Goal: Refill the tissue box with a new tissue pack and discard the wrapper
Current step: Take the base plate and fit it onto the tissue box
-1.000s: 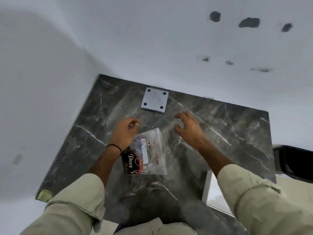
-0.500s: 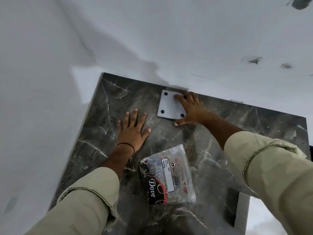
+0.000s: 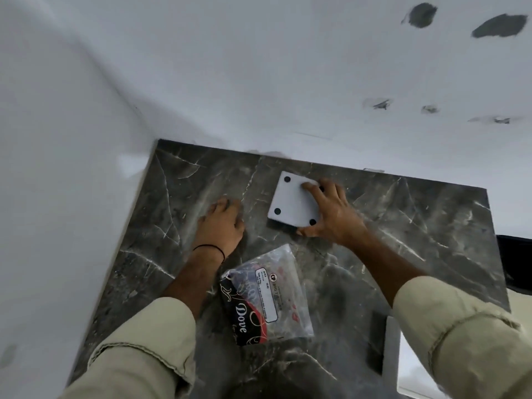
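- On the dark marble desk (image 3: 431, 226), set against a white wall, a white square tissue box (image 3: 290, 201) lies near the back edge with four black dots at its corners, which suggests its underside faces up.
- Right hand (image 3: 331, 214): fingers span the box from its right side, index and middle over the top face, thumb at the near edge; they hold the box.
- Left hand (image 3: 221, 226): rests on the desk just left of the box, apart from it, fingers loosely curled and holding nothing.
- Tissue pack (image 3: 267, 298): lies sealed in its clear wrapper, with a "Dove" label, near the front of the desk between the two forearms, well clear of the box.
- Step in hand, as judged: take up the box for opening.
- Procedure advice: keep thumb and fingers on opposite edges so the box does not slide on the polished stone.
- Bring the left hand to the free edge before lifting or turning.
- Locate the removable panel before applying force; no seam is visible.
- Keep the pack within reach; the wrapper is not yet opened.
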